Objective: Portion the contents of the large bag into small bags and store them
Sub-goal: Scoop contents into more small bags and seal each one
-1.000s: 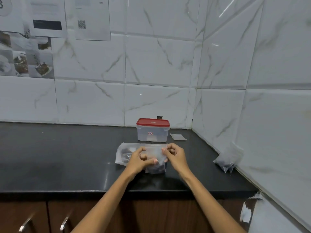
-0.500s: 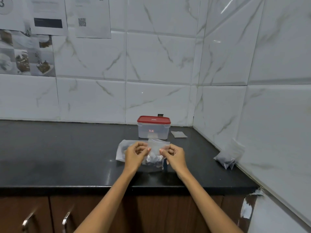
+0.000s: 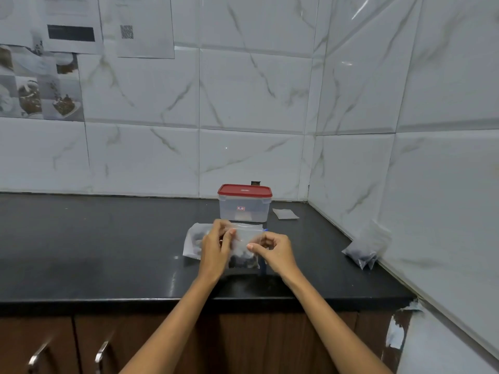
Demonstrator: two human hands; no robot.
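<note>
I hold a small bag (image 3: 244, 248) of thin clear plastic upright above the bench (image 3: 108, 252), just in front of me. My left hand (image 3: 216, 248) pinches its left top edge with curled fingers, and my right hand (image 3: 275, 249) pinches its right side between thumb and forefinger. Dark lumpy bits sit in the bag's bottom; its upper part is clear film. Behind my left hand lies the large bag (image 3: 193, 242), a crumpled translucent pouch flat on the bench with some dark contents showing through. Farther back stands a rectangular box (image 3: 244, 207) of clear plastic with a red lid, closed; what it holds I cannot tell. Right of it lies a flat empty pouch (image 3: 285, 213). Well to the right, two filled bags (image 3: 363, 251) with dark contents lean against the glossy marbled wall (image 3: 432, 184). The bench is smooth, dark and shiny.
</note>
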